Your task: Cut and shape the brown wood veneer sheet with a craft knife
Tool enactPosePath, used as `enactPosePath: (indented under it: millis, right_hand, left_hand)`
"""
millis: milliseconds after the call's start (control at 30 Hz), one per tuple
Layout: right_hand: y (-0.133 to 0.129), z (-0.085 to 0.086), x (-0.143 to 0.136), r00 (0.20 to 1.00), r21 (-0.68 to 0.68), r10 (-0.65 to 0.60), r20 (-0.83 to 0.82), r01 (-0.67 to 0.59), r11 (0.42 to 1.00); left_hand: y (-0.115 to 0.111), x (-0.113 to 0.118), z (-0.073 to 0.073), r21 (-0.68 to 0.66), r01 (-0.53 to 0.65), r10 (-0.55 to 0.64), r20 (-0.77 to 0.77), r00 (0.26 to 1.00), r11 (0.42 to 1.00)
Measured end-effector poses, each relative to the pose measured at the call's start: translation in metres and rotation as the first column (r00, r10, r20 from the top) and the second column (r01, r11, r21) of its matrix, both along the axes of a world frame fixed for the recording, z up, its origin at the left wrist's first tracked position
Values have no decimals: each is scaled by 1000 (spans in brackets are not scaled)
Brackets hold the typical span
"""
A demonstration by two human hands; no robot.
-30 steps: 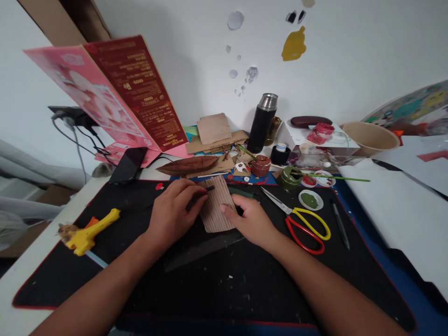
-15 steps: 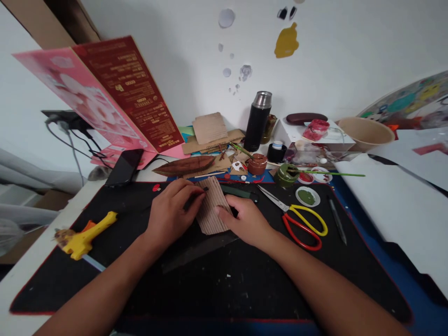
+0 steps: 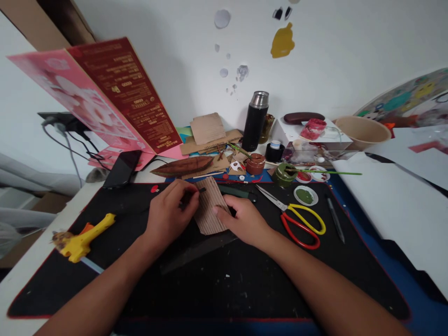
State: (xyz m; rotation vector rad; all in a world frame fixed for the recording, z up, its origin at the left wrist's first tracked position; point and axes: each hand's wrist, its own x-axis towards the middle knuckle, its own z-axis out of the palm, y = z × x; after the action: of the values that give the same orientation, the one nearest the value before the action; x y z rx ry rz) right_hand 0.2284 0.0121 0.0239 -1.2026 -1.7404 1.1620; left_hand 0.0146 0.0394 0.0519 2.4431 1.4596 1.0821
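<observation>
A black mat point(image 3: 217, 289) covers much of the worktop point(image 3: 21, 275). The tan bowl point(image 3: 364, 132) stands beyond its far right corner; its inner wall shows, but its bottom is hidden. The upright black flask point(image 3: 255, 123) stands beyond the far edge, closed by a silver cap. The green jar point(image 3: 284, 176) sits at the mat's far edge, toward the right corner, with green paint in and on it and a long green-handled brush point(image 3: 325, 172) across its mouth. Left of it, beyond the same edge, the brown jar point(image 3: 255, 165) holds reddish-brown paint, and another brush point(image 3: 239, 149) leans at its mouth. Between and behind these jars, a black pot point(image 3: 274, 153) carries a white-and-blue piece point(image 3: 275, 144). A white dish point(image 3: 305, 195) of green paint lies on the mat near its far right corner, and a smaller lid point(image 3: 304, 177) with red paint lies behind it.

The ridged cardboard point(image 3: 211, 210) is above the mat, near the middle of its far edge, tilted. The right hand point(image 3: 245, 218) grips its right side, thumb on the ridged face and other fingers behind. The left hand point(image 3: 171, 210) is at its left side, thumb and fingertips nearly closed on a dark strip point(image 3: 202, 190), whose end reaches over the ridges.
</observation>
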Motion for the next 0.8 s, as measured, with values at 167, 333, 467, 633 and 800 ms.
enactPosePath:
  millis: [167,333,467,633,800]
  right_hand:
    - [1,-1,1,999,-24,-8,-50,7,1000]
    - [3,-1,3,993,-56,-43,-108,37,998]
    - [5,-3,3,984,-65,-55,-169,45,997]
    - [7,-5,4,980,-66,-64,-187,52,996]
    - [6,-6,3,982,-87,-59,-182,43,995]
  left_hand:
    - [2,-7,3,-97,-150,160,110,981,984]
    - [10,-18,2,-185,-206,247,233,941,961]
    - [18,-26,1,-258,-242,267,65,962,935]
    - [22,-31,-2,-252,-208,212,-11,977,945]
    - [16,-25,-2,17,-43,43,5,999,999]
